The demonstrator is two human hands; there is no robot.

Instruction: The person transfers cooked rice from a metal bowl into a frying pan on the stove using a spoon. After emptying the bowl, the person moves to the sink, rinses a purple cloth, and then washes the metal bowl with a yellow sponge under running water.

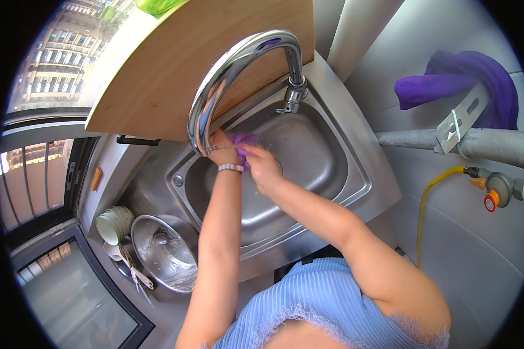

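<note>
A small purple cloth (pixel 246 140) is bunched between my two hands, over the left part of the stainless steel sink (pixel 318 152). My left hand (pixel 223 150), with a pale beaded bracelet at the wrist, grips the cloth from the left, just beside the mouth of the chrome gooseneck faucet (pixel 244 48). My right hand (pixel 264 168) pinches the cloth from the right, its thumb and fingers pressed on it. A thin run of water shows at the faucet's mouth. The fingers of my left hand are partly hidden by the cloth and the faucet.
To the left of the sink stand a large steel bowl (pixel 166 248), stacked pale green bowls (pixel 115 224) and kitchen scissors (pixel 135 272). A wooden board (pixel 170 83) rises behind the sink. At the right, a purple towel (pixel 471 83) hangs above a gas valve (pixel 498 189) with a yellow hose (pixel 423 209).
</note>
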